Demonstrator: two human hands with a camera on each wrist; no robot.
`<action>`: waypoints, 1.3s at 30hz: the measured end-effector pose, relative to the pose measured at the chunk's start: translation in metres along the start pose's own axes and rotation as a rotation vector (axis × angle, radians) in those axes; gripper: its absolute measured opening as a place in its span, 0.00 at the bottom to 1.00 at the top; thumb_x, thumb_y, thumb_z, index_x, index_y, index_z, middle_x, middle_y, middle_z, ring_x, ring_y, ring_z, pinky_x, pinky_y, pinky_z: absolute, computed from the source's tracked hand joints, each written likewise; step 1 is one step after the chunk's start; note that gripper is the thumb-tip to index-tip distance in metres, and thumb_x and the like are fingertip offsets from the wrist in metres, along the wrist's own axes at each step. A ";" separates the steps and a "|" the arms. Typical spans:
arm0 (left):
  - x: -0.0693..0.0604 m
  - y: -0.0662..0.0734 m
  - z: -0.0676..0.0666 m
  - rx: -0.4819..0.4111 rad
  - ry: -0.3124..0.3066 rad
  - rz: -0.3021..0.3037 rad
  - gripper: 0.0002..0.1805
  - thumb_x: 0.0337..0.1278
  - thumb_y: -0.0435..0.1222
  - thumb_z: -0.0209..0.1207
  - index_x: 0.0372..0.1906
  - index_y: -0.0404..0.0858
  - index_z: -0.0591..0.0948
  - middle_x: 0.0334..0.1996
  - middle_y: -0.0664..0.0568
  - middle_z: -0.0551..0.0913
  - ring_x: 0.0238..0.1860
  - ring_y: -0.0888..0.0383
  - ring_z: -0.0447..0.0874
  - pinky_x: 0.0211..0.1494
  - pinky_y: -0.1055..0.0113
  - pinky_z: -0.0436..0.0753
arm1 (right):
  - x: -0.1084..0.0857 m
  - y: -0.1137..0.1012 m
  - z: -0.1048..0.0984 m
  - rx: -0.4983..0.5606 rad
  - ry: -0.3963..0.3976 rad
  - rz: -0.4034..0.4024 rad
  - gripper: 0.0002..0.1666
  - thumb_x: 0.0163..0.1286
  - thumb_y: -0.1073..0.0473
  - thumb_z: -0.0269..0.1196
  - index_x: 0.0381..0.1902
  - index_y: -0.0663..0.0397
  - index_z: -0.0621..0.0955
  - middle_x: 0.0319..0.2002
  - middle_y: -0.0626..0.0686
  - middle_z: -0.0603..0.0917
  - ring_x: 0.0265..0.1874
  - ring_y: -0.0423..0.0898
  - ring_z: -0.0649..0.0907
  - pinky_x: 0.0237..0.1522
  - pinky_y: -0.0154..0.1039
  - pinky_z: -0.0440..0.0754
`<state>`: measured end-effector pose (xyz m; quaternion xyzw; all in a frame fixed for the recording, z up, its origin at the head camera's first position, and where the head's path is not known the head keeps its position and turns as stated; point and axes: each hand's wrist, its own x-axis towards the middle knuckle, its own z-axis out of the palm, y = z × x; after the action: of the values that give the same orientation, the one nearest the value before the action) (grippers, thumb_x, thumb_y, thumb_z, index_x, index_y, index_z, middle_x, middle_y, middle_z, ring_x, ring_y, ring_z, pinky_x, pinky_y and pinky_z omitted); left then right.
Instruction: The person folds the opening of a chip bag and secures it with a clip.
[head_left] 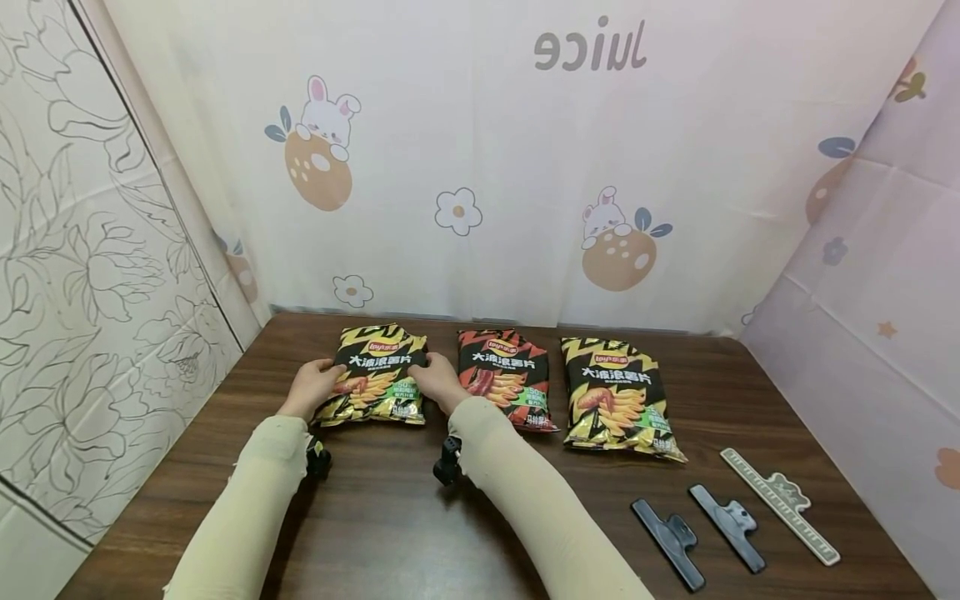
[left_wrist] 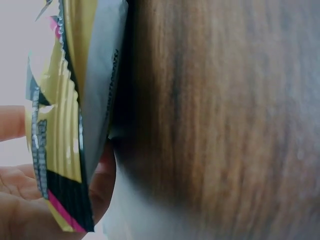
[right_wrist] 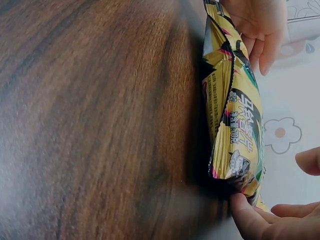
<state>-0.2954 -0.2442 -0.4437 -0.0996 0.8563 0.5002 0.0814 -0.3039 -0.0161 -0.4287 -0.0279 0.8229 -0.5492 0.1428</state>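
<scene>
A yellow and black bag of chips (head_left: 372, 379) lies at the left of the row. My left hand (head_left: 313, 387) holds its left edge, thumb on the front; in the left wrist view fingers (left_wrist: 102, 185) reach behind the bag's grey back. At the right edge my right hand (head_left: 441, 382) grips the same bag, its thumb over the front. The right wrist view shows a fingertip (right_wrist: 240, 202) against the bag's lower corner. A red bag of chips (head_left: 504, 379) and another yellow bag of chips (head_left: 617, 396) lie to the right. Each bag's top right corner is slanted.
Two dark grey bag clips (head_left: 670, 542) (head_left: 727, 527) and a longer pale clip (head_left: 780, 504) lie at the front right of the brown wooden table (head_left: 375, 525). A printed curtain (head_left: 480, 150) hangs behind the table's far edge.
</scene>
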 end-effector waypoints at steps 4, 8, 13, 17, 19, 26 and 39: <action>-0.002 0.000 0.000 -0.002 -0.003 -0.002 0.35 0.75 0.43 0.43 0.75 0.26 0.50 0.75 0.29 0.50 0.75 0.34 0.50 0.72 0.42 0.62 | 0.001 0.001 -0.001 -0.001 -0.008 0.010 0.36 0.76 0.55 0.52 0.75 0.63 0.57 0.74 0.62 0.60 0.71 0.57 0.66 0.67 0.55 0.69; -0.003 0.000 0.000 -0.007 0.001 0.004 0.35 0.75 0.43 0.44 0.75 0.26 0.50 0.75 0.29 0.51 0.74 0.34 0.51 0.72 0.41 0.62 | 0.002 0.000 -0.003 0.008 -0.013 0.015 0.36 0.76 0.55 0.51 0.76 0.63 0.56 0.72 0.62 0.64 0.54 0.51 0.78 0.56 0.50 0.75; -0.006 -0.001 -0.003 0.003 0.004 0.008 0.36 0.75 0.44 0.44 0.76 0.27 0.49 0.75 0.29 0.51 0.74 0.34 0.52 0.71 0.41 0.62 | 0.003 -0.001 -0.005 0.045 -0.030 0.023 0.36 0.76 0.55 0.51 0.76 0.62 0.55 0.68 0.63 0.69 0.28 0.45 0.74 0.41 0.47 0.75; -0.008 -0.001 -0.005 -0.003 0.002 0.008 0.37 0.75 0.44 0.44 0.76 0.27 0.48 0.75 0.29 0.50 0.74 0.34 0.51 0.71 0.41 0.62 | 0.001 -0.003 -0.006 0.036 -0.030 0.025 0.36 0.76 0.55 0.51 0.76 0.62 0.56 0.73 0.63 0.63 0.46 0.51 0.81 0.51 0.48 0.77; -0.009 -0.002 -0.006 -0.006 0.003 0.008 0.37 0.75 0.44 0.45 0.76 0.27 0.48 0.75 0.29 0.50 0.74 0.34 0.51 0.72 0.41 0.62 | 0.001 -0.003 -0.006 0.037 -0.029 0.025 0.36 0.76 0.55 0.52 0.76 0.62 0.56 0.73 0.63 0.62 0.56 0.54 0.79 0.57 0.51 0.77; -0.012 -0.001 -0.006 0.036 0.018 0.018 0.37 0.75 0.45 0.44 0.75 0.25 0.49 0.74 0.27 0.52 0.74 0.33 0.52 0.72 0.42 0.62 | 0.001 -0.002 -0.008 0.022 -0.030 0.008 0.36 0.76 0.55 0.52 0.75 0.63 0.57 0.73 0.63 0.62 0.63 0.58 0.74 0.63 0.54 0.73; -0.017 0.000 -0.004 0.032 0.016 0.055 0.35 0.75 0.44 0.44 0.74 0.26 0.54 0.70 0.29 0.61 0.65 0.38 0.67 0.63 0.46 0.72 | 0.001 -0.001 -0.012 0.004 -0.025 0.007 0.34 0.75 0.56 0.53 0.74 0.62 0.60 0.72 0.62 0.65 0.63 0.55 0.74 0.62 0.52 0.73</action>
<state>-0.2789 -0.2466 -0.4373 -0.0787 0.8673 0.4875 0.0625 -0.3084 -0.0056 -0.4235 -0.0317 0.8201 -0.5499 0.1550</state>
